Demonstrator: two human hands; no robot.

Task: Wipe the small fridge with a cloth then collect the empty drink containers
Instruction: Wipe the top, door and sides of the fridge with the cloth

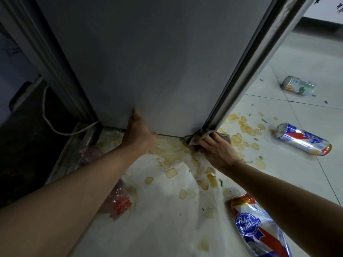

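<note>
- The small fridge (148, 62) stands on the tiled floor (306, 127), its grey side panel facing the person and its front edge strip running down to the bottom right corner.
- The right hand (217, 151) holds a crumpled cloth (196, 140) under its curled fingers and presses it against that bottom corner, right where the strip meets the floor.
- The left hand (138, 132) rests flat on the panel's lower edge, fingers straight and holding nothing; it seems to steady the fridge.
- Judged from this, wiping is the step in hand: the unwiped panel rises straight up from the cloth, so the next stroke likely runs upward along the strip.
- The empty cans all lie on their sides to the person's right: a blue can (304, 140) beyond the right hand, a pale green can (298, 88) further off, and a Pabst can (258, 227) close under the right forearm.
- The right hand is nearer to all three; a clear plastic bottle (118, 199) lies under the left forearm.
</note>
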